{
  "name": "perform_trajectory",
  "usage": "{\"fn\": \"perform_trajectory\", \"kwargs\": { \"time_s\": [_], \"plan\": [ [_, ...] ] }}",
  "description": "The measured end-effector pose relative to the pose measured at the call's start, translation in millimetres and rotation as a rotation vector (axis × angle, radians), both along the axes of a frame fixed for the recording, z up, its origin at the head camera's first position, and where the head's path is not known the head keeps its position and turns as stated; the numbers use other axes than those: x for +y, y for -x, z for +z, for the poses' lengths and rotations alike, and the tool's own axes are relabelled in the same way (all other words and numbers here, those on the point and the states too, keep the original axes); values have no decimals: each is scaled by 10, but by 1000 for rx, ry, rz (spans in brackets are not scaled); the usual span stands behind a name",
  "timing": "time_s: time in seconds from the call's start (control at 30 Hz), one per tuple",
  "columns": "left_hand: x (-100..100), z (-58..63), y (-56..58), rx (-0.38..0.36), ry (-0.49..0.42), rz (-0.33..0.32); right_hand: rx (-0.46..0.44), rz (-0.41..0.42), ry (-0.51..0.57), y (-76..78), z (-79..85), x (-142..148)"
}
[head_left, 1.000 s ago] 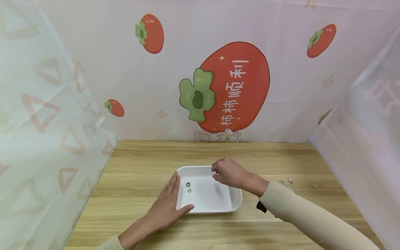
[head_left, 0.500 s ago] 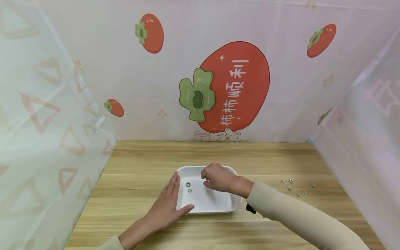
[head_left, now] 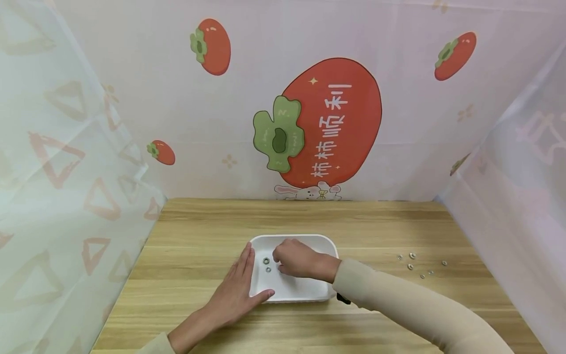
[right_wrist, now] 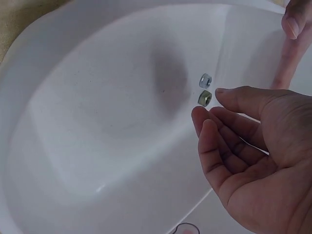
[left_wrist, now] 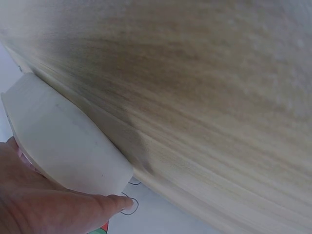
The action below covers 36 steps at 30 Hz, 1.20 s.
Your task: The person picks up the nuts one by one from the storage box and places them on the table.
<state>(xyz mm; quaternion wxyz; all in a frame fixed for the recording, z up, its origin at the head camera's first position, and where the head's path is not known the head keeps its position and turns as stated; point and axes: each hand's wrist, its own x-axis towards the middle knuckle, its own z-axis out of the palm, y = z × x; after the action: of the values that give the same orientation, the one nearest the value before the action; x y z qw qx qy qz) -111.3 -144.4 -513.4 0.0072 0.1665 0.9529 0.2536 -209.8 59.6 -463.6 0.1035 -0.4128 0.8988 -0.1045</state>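
A white tray [head_left: 305,290] sits on the wooden table. Two small nuts lie on its floor near the left end: a brassy one [head_left: 266,261] and a smaller silvery one [head_left: 268,269]. My left hand [head_left: 234,292] rests against the tray's left end, fingers straight, thumb over the front rim. Above the tray, my right hand [head_left: 300,260] is close to the right of the nuts. In the right wrist view its thumb [right_wrist: 241,99] and fingertips stand apart beside the brassy nut [right_wrist: 204,98], the other fingers bent; nothing shows in its grasp.
Several small metal rings or nuts [head_left: 410,267] lie scattered on the table [head_left: 212,221] right of the tray, beyond the right forearm. White printed sheets [head_left: 243,73] hang behind the table and on both sides.
My right hand has moved left and slightly toward the front across the tray, to beside the nuts. The left hand, tray and nuts have stayed in place.
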Motion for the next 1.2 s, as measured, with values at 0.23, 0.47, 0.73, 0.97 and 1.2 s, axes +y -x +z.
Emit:
{"fn": "perform_trajectory", "kwargs": {
  "time_s": [0.23, 0.47, 0.73, 0.97, 1.2],
  "plan": [
    [1, 17, -5, -7, 2, -7, 24, 30, -8, 13, -60, -52],
    [-3, 20, -8, 18, 10, -11, 14, 31, -25, -2, -90, -122],
    [-9, 26, -12, 28, 17, -20, 17, 25, -19, -2, -160, -182],
    [-14, 17, -7, 29, 12, -22, 22, 42, -38, 8, -186, -238],
    [-18, 13, -11, 32, 9, -24, 20, 32, -70, -19, -195, -264]
  ]
}}
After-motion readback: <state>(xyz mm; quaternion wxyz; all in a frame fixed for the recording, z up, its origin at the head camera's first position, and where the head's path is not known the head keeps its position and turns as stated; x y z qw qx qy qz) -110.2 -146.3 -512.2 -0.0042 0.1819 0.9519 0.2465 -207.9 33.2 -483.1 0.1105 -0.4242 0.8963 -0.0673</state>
